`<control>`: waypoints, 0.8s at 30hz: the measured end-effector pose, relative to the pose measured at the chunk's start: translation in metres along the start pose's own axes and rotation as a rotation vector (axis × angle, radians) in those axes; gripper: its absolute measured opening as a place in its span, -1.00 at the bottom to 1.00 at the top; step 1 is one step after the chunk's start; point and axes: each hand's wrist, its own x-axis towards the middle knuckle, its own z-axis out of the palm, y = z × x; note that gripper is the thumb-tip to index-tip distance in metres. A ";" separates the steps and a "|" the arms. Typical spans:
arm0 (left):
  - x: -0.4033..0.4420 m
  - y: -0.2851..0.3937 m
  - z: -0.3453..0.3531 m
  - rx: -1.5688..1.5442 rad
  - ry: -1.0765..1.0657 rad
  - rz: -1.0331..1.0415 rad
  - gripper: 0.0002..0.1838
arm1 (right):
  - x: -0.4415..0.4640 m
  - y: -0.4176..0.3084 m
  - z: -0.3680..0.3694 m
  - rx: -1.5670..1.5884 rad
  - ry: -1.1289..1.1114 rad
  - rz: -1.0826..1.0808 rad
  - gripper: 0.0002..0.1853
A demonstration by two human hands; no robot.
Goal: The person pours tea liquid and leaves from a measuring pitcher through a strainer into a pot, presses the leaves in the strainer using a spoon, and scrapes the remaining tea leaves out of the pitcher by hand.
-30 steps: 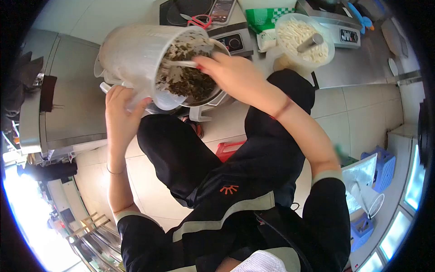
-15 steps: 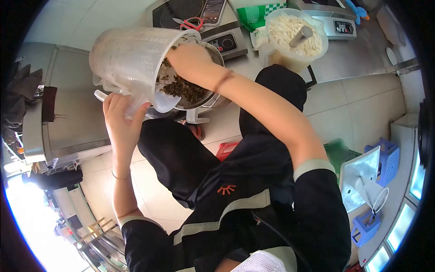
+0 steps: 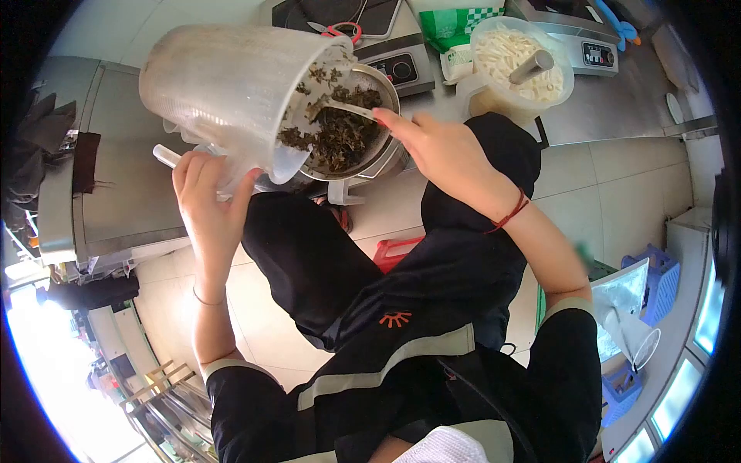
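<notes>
My left hand (image 3: 204,189) is closed around the handle of a large clear plastic measuring jug (image 3: 224,92). The jug lies tilted on its side, its mouth facing right over a round metal pot (image 3: 392,143). Wet dark tea leaves (image 3: 347,135) heap up in the pot, and some cling inside the jug's rim. Between the fingers of my right hand (image 3: 440,150) is the light handle of a spoon (image 3: 351,107). Its far end reaches into the leaves at the jug's mouth, so the bowl is hard to make out.
Behind the pot are an induction cooker (image 3: 397,69) and red-handled scissors (image 3: 343,31). To the right stands a plastic jug of pale strips (image 3: 517,58) with a green-and-white bag (image 3: 448,35) beside it. A second cooker (image 3: 598,54) is farther right. A red stool (image 3: 397,251) shows below.
My right hand has come out of the jug's mouth and moved right, bringing the spoon into view. The jug's mouth has shifted slightly right, and more leaves show in the pot.
</notes>
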 end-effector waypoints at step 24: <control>0.009 -0.025 0.006 -0.284 0.007 -0.117 -0.67 | 0.134 -0.034 0.044 0.035 -0.016 -0.177 -0.72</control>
